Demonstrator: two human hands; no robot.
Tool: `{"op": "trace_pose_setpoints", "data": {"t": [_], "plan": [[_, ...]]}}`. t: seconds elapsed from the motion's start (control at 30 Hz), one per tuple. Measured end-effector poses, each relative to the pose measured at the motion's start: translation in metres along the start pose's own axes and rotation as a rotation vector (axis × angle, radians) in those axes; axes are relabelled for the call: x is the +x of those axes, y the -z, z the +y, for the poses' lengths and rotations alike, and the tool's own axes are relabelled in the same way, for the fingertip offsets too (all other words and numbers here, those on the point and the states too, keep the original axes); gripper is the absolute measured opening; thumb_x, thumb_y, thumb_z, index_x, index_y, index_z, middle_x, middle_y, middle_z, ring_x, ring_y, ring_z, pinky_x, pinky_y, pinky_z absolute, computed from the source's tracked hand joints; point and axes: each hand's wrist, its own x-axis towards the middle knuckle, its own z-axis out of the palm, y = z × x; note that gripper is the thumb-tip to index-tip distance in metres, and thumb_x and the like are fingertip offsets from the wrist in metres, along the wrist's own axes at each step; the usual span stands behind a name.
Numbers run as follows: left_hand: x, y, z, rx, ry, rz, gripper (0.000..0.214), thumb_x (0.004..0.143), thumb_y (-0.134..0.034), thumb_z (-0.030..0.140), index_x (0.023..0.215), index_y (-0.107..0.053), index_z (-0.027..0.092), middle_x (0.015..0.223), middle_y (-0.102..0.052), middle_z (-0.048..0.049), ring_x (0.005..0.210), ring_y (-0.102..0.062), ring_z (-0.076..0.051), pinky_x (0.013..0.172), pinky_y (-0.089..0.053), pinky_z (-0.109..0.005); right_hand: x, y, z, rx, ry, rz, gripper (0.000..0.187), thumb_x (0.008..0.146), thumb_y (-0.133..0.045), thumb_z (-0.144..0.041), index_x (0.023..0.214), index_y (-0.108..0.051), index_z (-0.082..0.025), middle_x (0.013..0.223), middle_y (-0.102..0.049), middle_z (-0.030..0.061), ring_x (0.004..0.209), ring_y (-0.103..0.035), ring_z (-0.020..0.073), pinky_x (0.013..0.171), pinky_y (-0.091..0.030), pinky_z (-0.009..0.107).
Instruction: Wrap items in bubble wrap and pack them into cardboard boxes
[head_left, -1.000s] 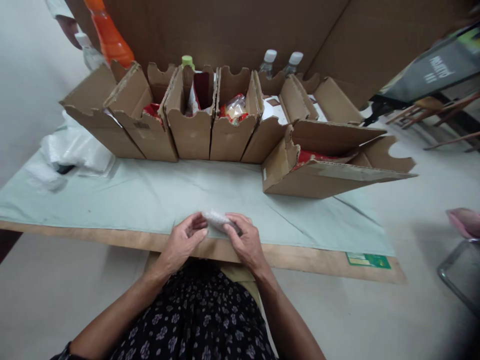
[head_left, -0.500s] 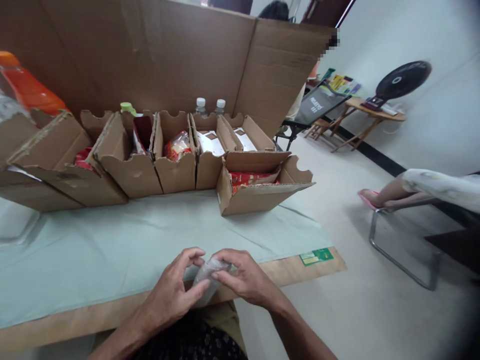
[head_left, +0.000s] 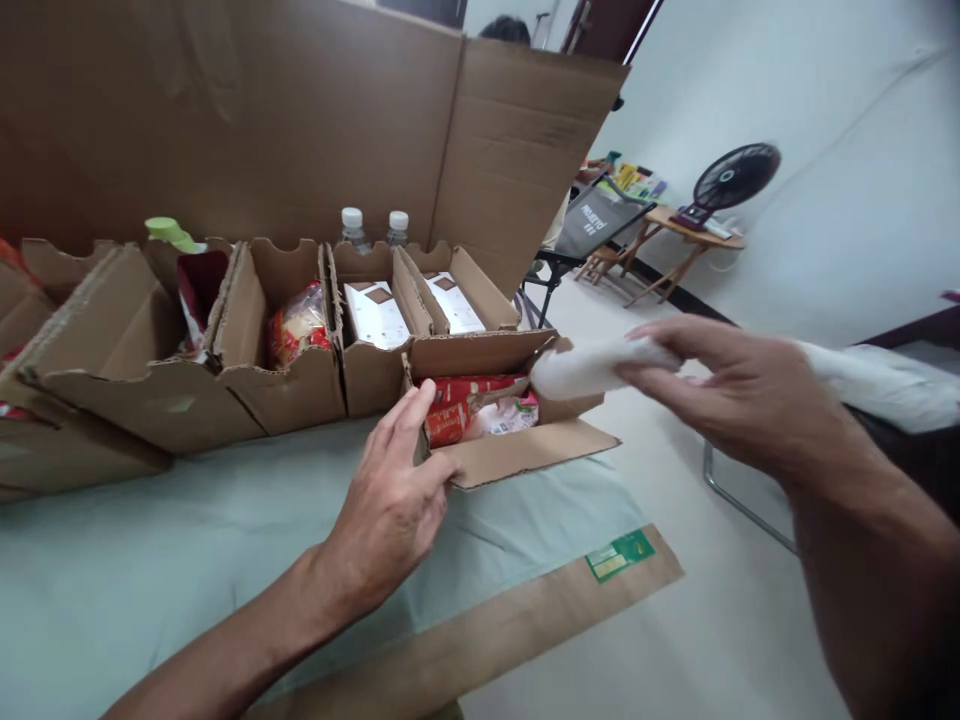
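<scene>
left hand (head_left: 397,500): my fingers loose on front box (head_left: 517,455) corner
right hand (head_left: 739,395): pinching white packet (head_left: 592,368) over that box
cloth (head_left: 187,540): pale green, under box
fan (head_left: 735,175): far behind box

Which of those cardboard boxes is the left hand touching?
The front box, set apart from the row behind, red packets inside. The left hand holds its corner; the right hand holds a white packet.

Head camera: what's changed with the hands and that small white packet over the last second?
Both hands left the near edge of the table. The left hand let go of the white packet and went forward to grip the open box at its front-left corner. The right hand carried the packet up and right, near that box's right flap. The row of boxes and bottles stayed put.
</scene>
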Motion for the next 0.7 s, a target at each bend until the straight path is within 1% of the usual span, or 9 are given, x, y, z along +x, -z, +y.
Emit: {"op": "trace_pose_setpoints", "data": {"t": [0.1, 0.27, 0.37, 0.43, 0.5, 0.57, 0.6, 0.63, 0.7], "plan": [[-0.004, 0.000, 0.001, -0.007, 0.024, 0.001, 0.026, 0.087, -0.055, 0.000, 0.096, -0.068, 0.021, 0.172, -0.027, -0.0096, 0.153, -0.037, -0.036, 0.115, -0.048, -0.058, 0.009, -0.015, 0.002, 0.051, 0.115, -0.217, 0.023, 0.088, -0.064, -0.045, 0.083, -0.072, -0.024, 0.068, -0.067, -0.0020, 0.054, -0.052, 0.0120, 0.054, -0.037, 0.028], [-0.002, 0.001, -0.001, 0.002, 0.031, 0.020, 0.024, 0.090, -0.056, 0.003, 0.099, -0.068, 0.022, 0.172, -0.028, -0.0089, 0.151, -0.041, -0.034, 0.114, -0.047, -0.057, 0.023, -0.060, -0.025, 0.220, 0.106, -0.351, 0.014, 0.087, -0.060, -0.030, 0.087, -0.070, -0.021, 0.074, -0.070, -0.0021, 0.065, -0.058, 0.0128, 0.060, -0.039, 0.026], [-0.003, 0.000, -0.002, -0.003, 0.026, 0.021, 0.024, 0.091, -0.056, 0.003, 0.100, -0.069, 0.021, 0.172, -0.029, -0.0111, 0.151, -0.040, -0.033, 0.116, -0.045, -0.055, 0.032, -0.096, -0.039, 0.163, 0.160, -0.597, 0.007, 0.082, -0.064, -0.020, 0.080, -0.070, -0.020, 0.067, -0.066, -0.0038, 0.059, -0.052, 0.0107, 0.057, -0.032, 0.024], [-0.003, -0.001, -0.003, -0.009, 0.022, 0.019, 0.022, 0.092, -0.057, 0.003, 0.099, -0.069, 0.020, 0.171, -0.029, -0.0121, 0.151, -0.040, -0.033, 0.116, -0.045, -0.054, 0.036, -0.118, -0.045, 0.100, 0.203, -0.769, 0.009, 0.079, -0.068, -0.016, 0.071, -0.071, -0.021, 0.064, -0.066, -0.0031, 0.055, -0.049, 0.0107, 0.055, -0.029, 0.026], [-0.002, -0.001, -0.003, -0.014, 0.021, 0.022, 0.021, 0.093, -0.057, 0.004, 0.099, -0.069, 0.020, 0.170, -0.031, -0.0123, 0.151, -0.041, -0.033, 0.116, -0.044, -0.053, 0.039, -0.131, -0.049, 0.080, 0.215, -0.873, 0.013, 0.079, -0.071, -0.016, 0.068, -0.073, -0.023, 0.065, -0.069, -0.0022, 0.055, -0.051, 0.0122, 0.055, -0.029, 0.027], [-0.002, -0.001, -0.002, -0.023, 0.023, 0.028, 0.021, 0.094, -0.056, 0.005, 0.100, -0.069, 0.020, 0.169, -0.033, -0.0117, 0.151, -0.041, -0.033, 0.117, -0.044, -0.053, 0.040, -0.130, -0.051, 0.118, 0.205, -0.914, 0.013, 0.082, -0.072, -0.018, 0.073, -0.077, -0.026, 0.070, -0.073, -0.0017, 0.057, -0.056, 0.0144, 0.058, -0.033, 0.028], [-0.003, -0.001, -0.002, -0.034, 0.029, 0.035, 0.021, 0.094, -0.056, 0.006, 0.101, -0.068, 0.021, 0.169, -0.033, -0.0113, 0.152, -0.041, -0.032, 0.118, -0.043, -0.053, 0.039, -0.123, -0.051, 0.158, 0.198, -0.907, 0.010, 0.083, -0.072, -0.020, 0.079, -0.080, -0.026, 0.074, -0.075, -0.0015, 0.060, -0.060, 0.0157, 0.060, -0.036, 0.028], [-0.004, 0.000, -0.001, -0.048, 0.041, 0.047, 0.021, 0.095, -0.057, 0.007, 0.105, -0.068, 0.022, 0.170, -0.031, -0.0110, 0.153, -0.040, -0.032, 0.118, -0.043, -0.052, 0.037, -0.112, -0.049, 0.199, 0.188, -0.862, 0.009, 0.084, -0.073, -0.023, 0.086, -0.081, -0.027, 0.080, -0.077, -0.0013, 0.065, -0.064, 0.0172, 0.063, -0.040, 0.028], [-0.010, 0.003, -0.002, -0.083, 0.095, 0.084, 0.030, 0.095, -0.060, 0.011, 0.122, -0.065, 0.024, 0.173, -0.024, -0.0115, 0.154, -0.037, -0.033, 0.121, -0.041, -0.052, 0.025, -0.081, -0.038, 0.249, 0.151, -0.655, 0.018, 0.086, -0.072, -0.031, 0.101, -0.081, -0.028, 0.094, -0.080, -0.0003, 0.078, -0.071, 0.0206, 0.071, -0.048, 0.030]]}}
